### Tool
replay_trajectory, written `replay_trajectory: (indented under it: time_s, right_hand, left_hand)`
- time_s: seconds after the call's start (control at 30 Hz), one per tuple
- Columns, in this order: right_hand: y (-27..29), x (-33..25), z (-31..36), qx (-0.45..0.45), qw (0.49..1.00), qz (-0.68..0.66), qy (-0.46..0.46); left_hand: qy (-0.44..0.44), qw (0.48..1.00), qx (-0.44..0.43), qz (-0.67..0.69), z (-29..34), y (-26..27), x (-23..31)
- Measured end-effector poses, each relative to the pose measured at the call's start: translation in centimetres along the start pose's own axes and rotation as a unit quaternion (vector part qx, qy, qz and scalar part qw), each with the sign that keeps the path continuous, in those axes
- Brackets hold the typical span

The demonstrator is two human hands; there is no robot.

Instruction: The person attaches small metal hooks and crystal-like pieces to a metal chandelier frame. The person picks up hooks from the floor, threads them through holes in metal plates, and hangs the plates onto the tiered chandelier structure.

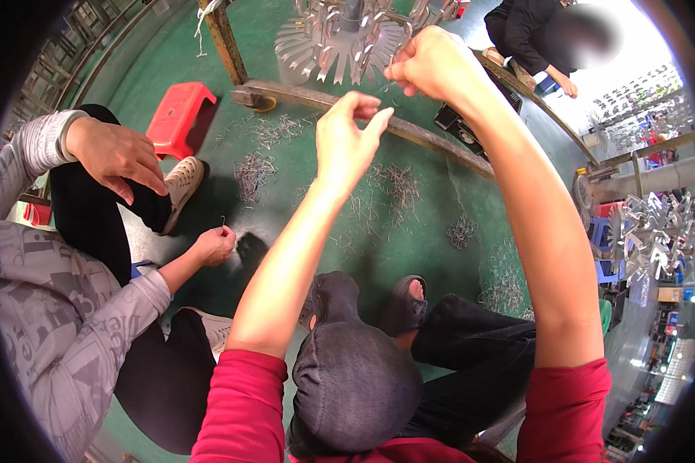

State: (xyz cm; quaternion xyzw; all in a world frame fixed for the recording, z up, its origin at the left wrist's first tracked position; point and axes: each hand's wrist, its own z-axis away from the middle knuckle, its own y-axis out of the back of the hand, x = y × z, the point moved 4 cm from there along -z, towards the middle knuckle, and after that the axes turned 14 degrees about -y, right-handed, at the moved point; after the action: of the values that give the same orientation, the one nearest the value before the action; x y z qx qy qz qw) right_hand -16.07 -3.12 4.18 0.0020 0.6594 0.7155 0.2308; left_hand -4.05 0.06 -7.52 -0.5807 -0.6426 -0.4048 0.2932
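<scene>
- Silver toothed metal rack (301, 48) stands just beyond the left hand (349, 143), whose thumb and fingers are parted, empty.
- Right hand (432, 65), by the rack's edge, has fingers drawn together; cannot tell what they pinch.
- Thin silver wire hooks (398, 191) lie scattered below.
- Red plastic stool (176, 116), left.
- Black-clothed person (523, 35), farther right.

Plenty of room on my feed between the two forearms, mid-frame, so I could swing a hand through there. Upper centre is tight: the metal rack (340, 48) fans out just beyond the left hand (343, 143), and that wooden beam (434, 140) slants across below it. Left of centre, a co-worker's lower hand (215, 245) narrows the gap beside the left forearm.
</scene>
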Motion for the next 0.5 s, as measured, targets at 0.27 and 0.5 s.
replay_trajectory:
  time_s: [0.27,0.5]
  right_hand:
    - [-0.5,-0.8,-1.2,0.032,0.999,-0.003,0.0]
    - [-0.4,-0.6,-1.8,0.023,1.0,0.013,-0.009]
  left_hand:
    - [0.345,0.761,-0.14,0.532,-3.2,2.1,-4.9]
    - [0.387,0.813,-0.158,0.405,-6.2,1.4,-5.7]
